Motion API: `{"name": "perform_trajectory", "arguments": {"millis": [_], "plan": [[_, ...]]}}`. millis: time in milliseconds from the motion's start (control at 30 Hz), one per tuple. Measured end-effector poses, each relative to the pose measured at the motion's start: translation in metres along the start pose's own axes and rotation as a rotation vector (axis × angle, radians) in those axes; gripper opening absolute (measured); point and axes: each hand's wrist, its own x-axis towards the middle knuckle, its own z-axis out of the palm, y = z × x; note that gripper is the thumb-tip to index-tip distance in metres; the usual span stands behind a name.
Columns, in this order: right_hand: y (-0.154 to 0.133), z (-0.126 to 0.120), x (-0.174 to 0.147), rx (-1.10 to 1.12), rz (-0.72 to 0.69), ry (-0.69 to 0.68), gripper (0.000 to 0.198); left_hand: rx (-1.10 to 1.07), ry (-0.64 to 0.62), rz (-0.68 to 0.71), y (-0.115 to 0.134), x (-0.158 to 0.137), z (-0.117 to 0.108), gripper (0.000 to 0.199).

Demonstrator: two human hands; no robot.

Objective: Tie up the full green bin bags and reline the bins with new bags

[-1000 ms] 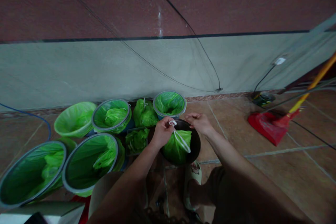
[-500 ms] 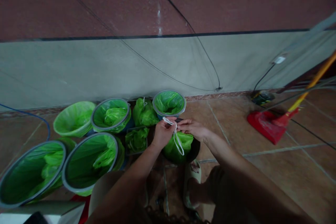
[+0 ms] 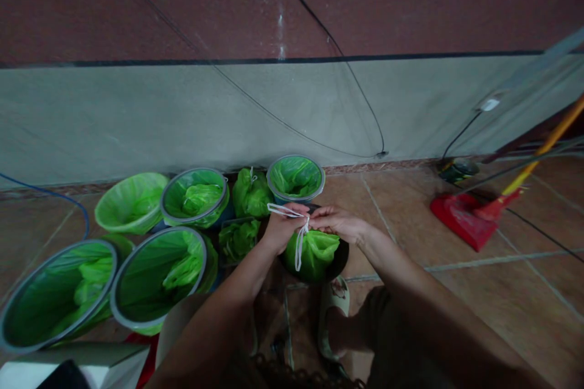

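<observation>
A green plastic bag (image 3: 314,255) is gathered at its top inside a dark round bin (image 3: 338,264) on the floor in front of me. White drawstring (image 3: 298,248) loops come out of the gathered top, one lying toward the left and one hanging down over the bag. My left hand (image 3: 285,228) is closed on the drawstring. From the other side, my right hand (image 3: 337,222) pinches at the knotted part, its fingertips close to those of the left. Exactly which strand the right fingers hold is partly hidden.
Several bins lined with green bags, such as a round bin (image 3: 157,279), stand to my left. A tied green bag (image 3: 252,193) sits near the wall beside another lined bin (image 3: 295,179). At right are a red dustpan (image 3: 465,219) and a black cable (image 3: 460,134).
The drawstring loops have shifted left, one now stretching out past my left hand. The bag top looks more tightly gathered, and my hands stay close together.
</observation>
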Motion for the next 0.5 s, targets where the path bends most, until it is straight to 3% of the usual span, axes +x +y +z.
{"name": "perform_trajectory", "arguments": {"millis": [133, 300, 400, 500], "plan": [[0.0, -0.004, 0.002, -0.179, -0.12, 0.017, 0.03, -0.034, -0.015, -0.043, -0.001, 0.001, -0.001, 0.038], [-0.006, -0.006, -0.003, -0.695, -0.258, 0.166, 0.016, -0.032, 0.052, -0.036, -0.008, 0.005, 0.002, 0.033], [-0.011, -0.008, -0.008, -0.987, -0.259, 0.286, 0.012, -0.001, 0.123, -0.005, -0.012, 0.009, 0.0, 0.022], [-0.011, -0.008, -0.01, -1.149, -0.167, 0.371, 0.011, 0.055, 0.172, 0.029, -0.019, 0.015, -0.004, 0.016]]}}
